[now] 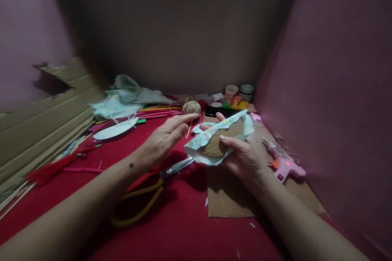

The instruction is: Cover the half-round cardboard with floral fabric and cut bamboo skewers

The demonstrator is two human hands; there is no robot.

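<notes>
My right hand point(241, 155) grips a cardboard piece point(225, 138) whose edges are wrapped in pale blue-green patterned fabric point(200, 140). The thumb presses on the bare brown cardboard, with the fingers behind it. To its left, apart from the piece, my left hand point(167, 136) is raised with fingers stretched out and nothing visible in it. Scissors with yellow handles point(159, 187) lie below, their blades pointing toward the wrapped piece. A pink glue gun point(288, 169) with an orange trigger rests to the right of my right hand.
A flat cardboard sheet point(229, 202) lies on the red cloth point(183, 228). Behind are a twine ball point(191, 106), crumpled fabric point(122, 98), coloured pipe cleaners point(156, 113), a black phone-like object point(220, 111) and small cups point(232, 90). A white oval piece point(116, 129) sits left; walls enclose both sides.
</notes>
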